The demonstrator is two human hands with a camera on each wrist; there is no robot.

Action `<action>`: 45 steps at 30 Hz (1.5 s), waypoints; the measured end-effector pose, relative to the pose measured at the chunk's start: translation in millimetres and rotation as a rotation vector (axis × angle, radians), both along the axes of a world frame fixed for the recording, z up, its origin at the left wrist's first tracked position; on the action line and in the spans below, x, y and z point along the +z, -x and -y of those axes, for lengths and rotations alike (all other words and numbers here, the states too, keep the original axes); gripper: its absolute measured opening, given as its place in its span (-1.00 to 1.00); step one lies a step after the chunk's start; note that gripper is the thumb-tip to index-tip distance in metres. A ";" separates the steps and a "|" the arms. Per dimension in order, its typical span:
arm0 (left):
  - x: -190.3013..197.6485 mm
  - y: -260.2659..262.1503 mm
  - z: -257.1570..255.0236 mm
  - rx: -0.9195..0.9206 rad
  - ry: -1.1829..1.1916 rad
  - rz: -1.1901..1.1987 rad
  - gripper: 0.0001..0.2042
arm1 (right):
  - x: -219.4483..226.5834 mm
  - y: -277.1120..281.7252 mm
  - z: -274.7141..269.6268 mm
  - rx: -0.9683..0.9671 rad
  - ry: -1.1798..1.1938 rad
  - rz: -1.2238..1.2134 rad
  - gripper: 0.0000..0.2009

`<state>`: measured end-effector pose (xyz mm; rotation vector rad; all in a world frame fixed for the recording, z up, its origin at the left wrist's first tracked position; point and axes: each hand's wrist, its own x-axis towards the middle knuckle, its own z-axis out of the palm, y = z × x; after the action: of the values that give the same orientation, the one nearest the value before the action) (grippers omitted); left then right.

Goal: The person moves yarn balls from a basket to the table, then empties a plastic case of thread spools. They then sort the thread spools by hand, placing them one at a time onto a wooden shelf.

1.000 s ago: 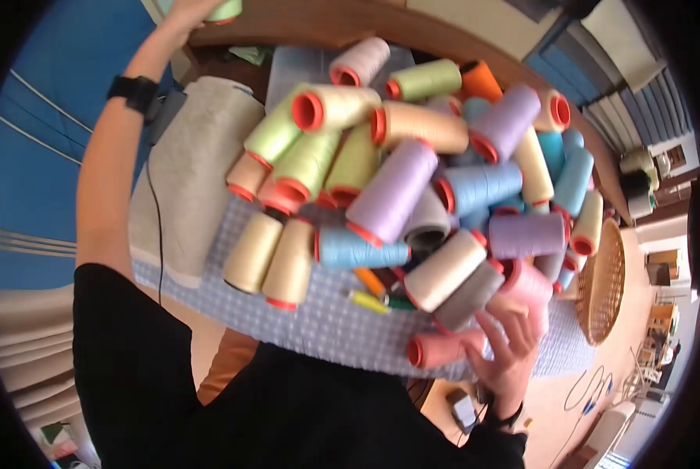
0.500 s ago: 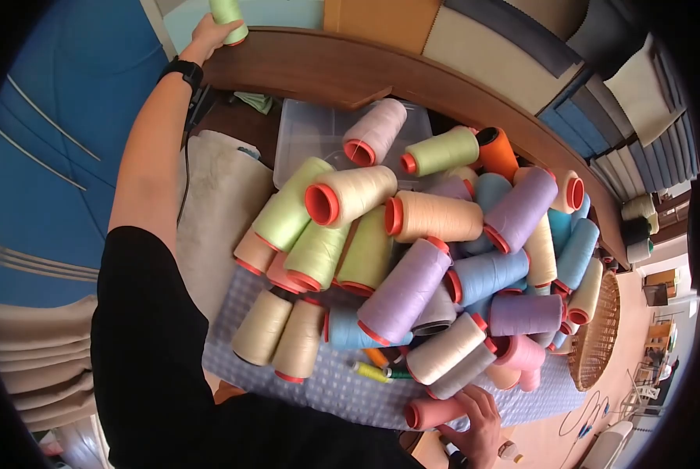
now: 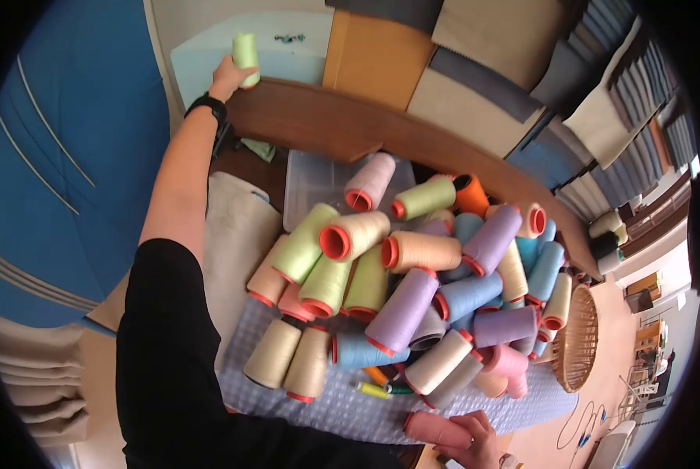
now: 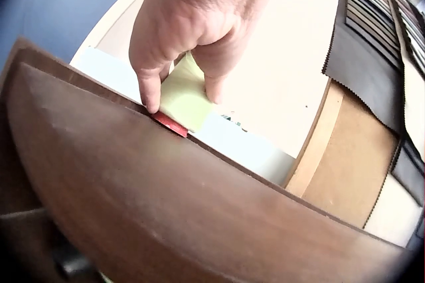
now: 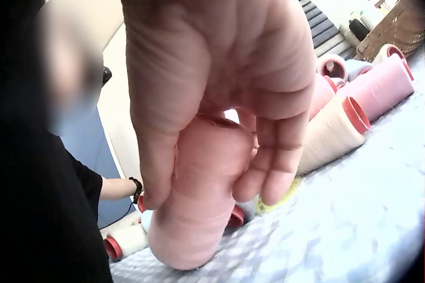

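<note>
At the upper left of the head view, the left hand (image 3: pixel 226 78) grips a pale green thread cone (image 3: pixel 245 59) standing upright at the top edge of a brown wooden board (image 3: pixel 303 113). In the left wrist view its thumb and fingers (image 4: pixel 151 90) pinch the green cone (image 4: pixel 186 94), whose red base meets the board's edge. The right hand (image 3: pixel 479 442) holds a salmon-pink cone (image 3: pixel 437 429) at the table's near edge. Seen from the right wrist, thumb and fingers wrap round one end of that cone (image 5: pixel 202 197), which lies close to the checked cloth.
A heap of cones in many colours covers the checked cloth (image 3: pixel 326 406). Behind it is a clear plastic bin (image 3: pixel 303 184). A wicker basket (image 3: pixel 575 340) stands right, a grey fabric roll (image 3: pixel 244 227) left. Fabric swatches (image 3: pixel 475 102) hang beyond the board.
The head view has tilted up, showing more of the board and swatches. The left hand, still gripping the green cone, is now at the board's top edge. The right hand's fingers have closed round the salmon-pink cone.
</note>
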<state>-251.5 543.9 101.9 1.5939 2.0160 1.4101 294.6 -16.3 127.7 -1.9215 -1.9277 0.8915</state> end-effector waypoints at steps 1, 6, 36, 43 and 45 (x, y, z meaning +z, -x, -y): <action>1.9 -0.1 3.2 -0.044 0.024 0.031 -0.35 | 5.3 1.5 -0.9 0.009 -0.049 -0.064 -0.56; 9.8 -6.5 21.1 0.111 0.054 -0.022 -0.15 | 32.3 1.6 -4.7 0.008 -0.125 -0.159 -0.57; 40.8 -87.1 205.3 -0.458 0.137 -0.150 -0.50 | 74.9 51.8 -73.0 0.287 -0.432 0.072 -0.63; 8.0 -56.8 97.9 -0.155 0.191 -0.110 -0.51 | 58.0 19.9 -54.9 0.125 -0.385 0.110 -0.65; -1.2 -50.9 74.6 -0.122 0.152 -0.118 -0.48 | 56.8 18.0 -54.2 0.118 -0.369 0.129 -0.65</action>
<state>-200.6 469.3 100.7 1.7361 1.9976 1.1175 276.5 37.9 184.5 -1.6971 -2.1207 0.4076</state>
